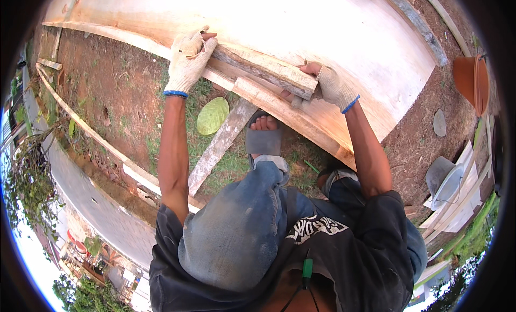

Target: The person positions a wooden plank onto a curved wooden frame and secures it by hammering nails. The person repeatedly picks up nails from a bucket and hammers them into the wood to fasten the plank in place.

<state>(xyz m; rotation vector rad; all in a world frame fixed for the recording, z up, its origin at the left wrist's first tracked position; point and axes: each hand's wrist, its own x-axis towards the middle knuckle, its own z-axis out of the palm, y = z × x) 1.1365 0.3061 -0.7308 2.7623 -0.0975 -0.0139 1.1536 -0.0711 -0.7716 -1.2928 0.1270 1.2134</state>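
A short, rough-sided length of timber lies at a slant over the near edge of a large pale plywood sheet. My left hand, in a worn off-white knit glove with a blue cuff, is closed at the timber's far-left end. At its right end, my right hand, gloved the same way, grips it with bare fingertips showing above and below. The glove hides part of the left fingers. Just below the timber, a sawn wooden board runs along the sheet's edge.
A weathered plank slopes down from the sheet beside my sandalled foot. A big green leaf lies on the grass. To the right are an orange-brown container and a grey bucket-like thing. A grey bar rests on the sheet.
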